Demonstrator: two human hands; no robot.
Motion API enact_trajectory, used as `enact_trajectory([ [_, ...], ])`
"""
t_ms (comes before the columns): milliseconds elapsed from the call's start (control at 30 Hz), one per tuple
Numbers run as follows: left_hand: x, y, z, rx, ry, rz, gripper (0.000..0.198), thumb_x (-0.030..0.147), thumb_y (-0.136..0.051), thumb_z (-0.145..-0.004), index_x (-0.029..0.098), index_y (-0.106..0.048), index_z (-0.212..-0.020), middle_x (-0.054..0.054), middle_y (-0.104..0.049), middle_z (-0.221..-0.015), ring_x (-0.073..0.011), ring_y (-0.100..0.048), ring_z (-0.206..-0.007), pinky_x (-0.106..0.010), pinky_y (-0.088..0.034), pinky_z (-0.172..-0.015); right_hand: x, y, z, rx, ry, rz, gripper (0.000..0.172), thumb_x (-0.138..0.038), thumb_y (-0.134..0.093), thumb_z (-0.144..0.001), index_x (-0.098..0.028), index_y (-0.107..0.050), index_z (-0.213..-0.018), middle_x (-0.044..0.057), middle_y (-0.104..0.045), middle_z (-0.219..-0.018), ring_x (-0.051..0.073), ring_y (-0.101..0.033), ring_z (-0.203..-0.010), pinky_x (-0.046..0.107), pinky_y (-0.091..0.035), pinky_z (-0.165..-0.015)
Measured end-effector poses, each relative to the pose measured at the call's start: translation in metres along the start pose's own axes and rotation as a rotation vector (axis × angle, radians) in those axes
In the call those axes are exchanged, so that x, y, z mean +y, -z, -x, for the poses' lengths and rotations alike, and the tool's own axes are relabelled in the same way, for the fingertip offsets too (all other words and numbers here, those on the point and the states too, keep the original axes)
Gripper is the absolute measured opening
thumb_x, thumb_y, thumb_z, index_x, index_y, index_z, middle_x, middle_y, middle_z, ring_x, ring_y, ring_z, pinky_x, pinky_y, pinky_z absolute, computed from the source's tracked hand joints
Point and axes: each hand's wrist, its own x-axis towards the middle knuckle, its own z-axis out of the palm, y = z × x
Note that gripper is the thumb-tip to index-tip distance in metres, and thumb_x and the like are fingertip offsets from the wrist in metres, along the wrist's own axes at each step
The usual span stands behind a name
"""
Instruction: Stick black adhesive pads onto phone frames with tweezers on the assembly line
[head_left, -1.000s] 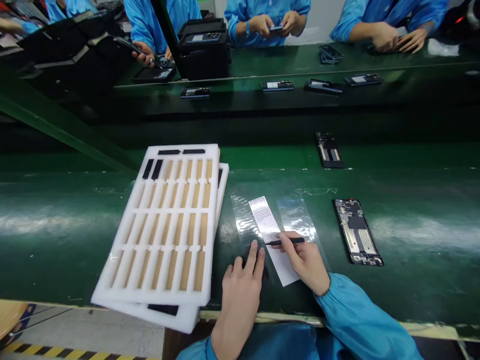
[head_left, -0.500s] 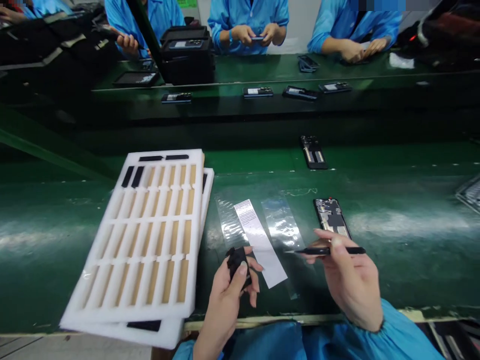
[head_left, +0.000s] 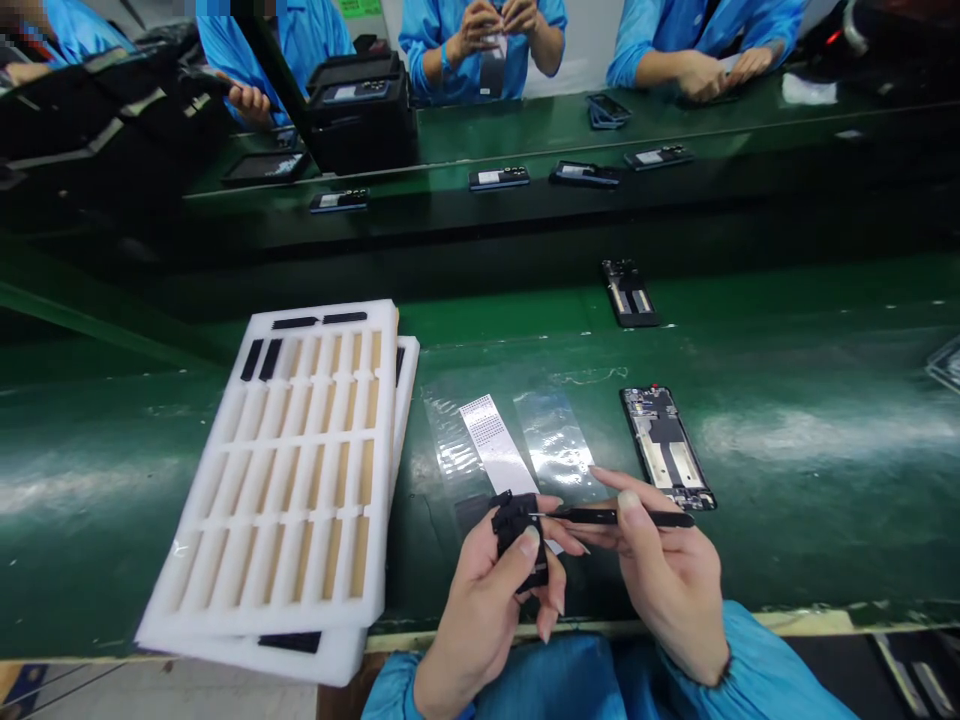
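Observation:
My left hand (head_left: 491, 590) grips a small black part (head_left: 520, 535) and holds it up above the near edge of the green belt (head_left: 787, 470). My right hand (head_left: 667, 580) pinches black tweezers (head_left: 619, 517) whose tip touches the top of that part. Under my hands lie a white strip of small dots (head_left: 496, 447) and clear film sheets (head_left: 559, 445). A bare phone frame (head_left: 666, 447) lies on the belt just right of my hands.
Two stacked white foam trays (head_left: 300, 470) with a few black parts in the upper slots lie at the left. Another phone frame (head_left: 628, 292) lies farther back. Across the far belt, people in blue sleeves handle phones (head_left: 499, 178), beside a black box (head_left: 360, 105).
My left hand lifted the black part from the belt and raised it. My right hand swung away with the tweezers, then brought their tip back to the part. The view shifted left.

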Motion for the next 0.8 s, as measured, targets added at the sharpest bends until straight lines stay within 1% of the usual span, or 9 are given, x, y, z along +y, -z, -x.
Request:
enact_trajectory([
  [233, 0.000, -0.003, -0.001, 0.009, 0.013, -0.015, 0.032, 0.032, -0.059, -0.097, 0.013, -0.061, -0.122, -0.009, -0.065, -0.092, -0.0081, -0.054, -0.056, -0.015, -0.041, -0.041, -0.004, -0.001, -0.001, 0.019, 0.074, 0.061, 0.033, -0.046, -0.062, -0.094, -0.025, -0.072, -0.118, 0.011, -0.079, -0.098, 0.030, -0.078, -0.078, 0.039, -0.067, -0.067],
  [400, 0.001, -0.005, -0.006, 0.003, 0.035, -0.002, 0.029, 0.030, -0.058, -0.097, 0.013, -0.062, -0.121, -0.010, -0.067, -0.094, -0.0083, -0.055, -0.056, -0.015, -0.041, -0.041, -0.003, 0.002, -0.004, 0.026, 0.063, 0.094, 0.034, -0.046, -0.061, -0.095, -0.025, -0.072, -0.119, 0.011, -0.078, -0.101, 0.029, -0.078, -0.082, 0.041, -0.067, -0.075],
  [533, 0.002, -0.005, -0.010, 0.006, 0.034, -0.007, 0.028, 0.030, -0.057, -0.098, 0.014, -0.063, -0.120, -0.008, -0.067, -0.090, -0.0087, -0.056, -0.056, -0.014, -0.041, -0.040, -0.006, 0.002, -0.007, 0.044, 0.073, 0.168, 0.037, -0.048, -0.060, -0.095, -0.023, -0.073, -0.119, 0.011, -0.078, -0.102, 0.028, -0.078, -0.079, 0.038, -0.067, -0.075],
  [633, 0.001, -0.005, -0.014, 0.036, 0.031, -0.011, 0.029, 0.031, -0.060, -0.096, 0.014, -0.064, -0.120, -0.008, -0.068, -0.091, -0.0084, -0.055, -0.056, -0.014, -0.041, -0.040, -0.010, 0.002, -0.010, 0.053, 0.175, 0.276, 0.032, -0.043, -0.059, -0.097, -0.025, -0.075, -0.119, 0.009, -0.077, -0.110, 0.024, -0.077, -0.080, 0.032, -0.067, -0.075],
  [733, -0.001, -0.007, -0.020, 0.112, 0.032, -0.022, 0.029, 0.034, -0.061, -0.095, 0.013, -0.065, -0.114, -0.007, -0.068, -0.086, -0.0074, -0.053, -0.052, -0.014, -0.038, -0.039, -0.009, 0.003, -0.014, 0.059, 0.303, 0.448, 0.029, -0.037, -0.056, -0.099, -0.026, -0.077, -0.117, 0.008, -0.073, -0.122, 0.025, -0.076, -0.092, 0.031, -0.066, -0.080],
  [800, -0.001, -0.009, -0.025, 0.167, 0.047, -0.026, 0.029, 0.037, -0.059, -0.096, 0.012, -0.065, -0.110, -0.006, -0.067, -0.080, -0.0073, -0.051, -0.048, -0.015, -0.035, -0.038, -0.007, 0.003, -0.017, 0.053, 0.375, 0.551, 0.029, -0.032, -0.054, -0.099, -0.025, -0.077, -0.116, 0.008, -0.072, -0.124, 0.025, -0.075, -0.098, 0.033, -0.065, -0.084],
])
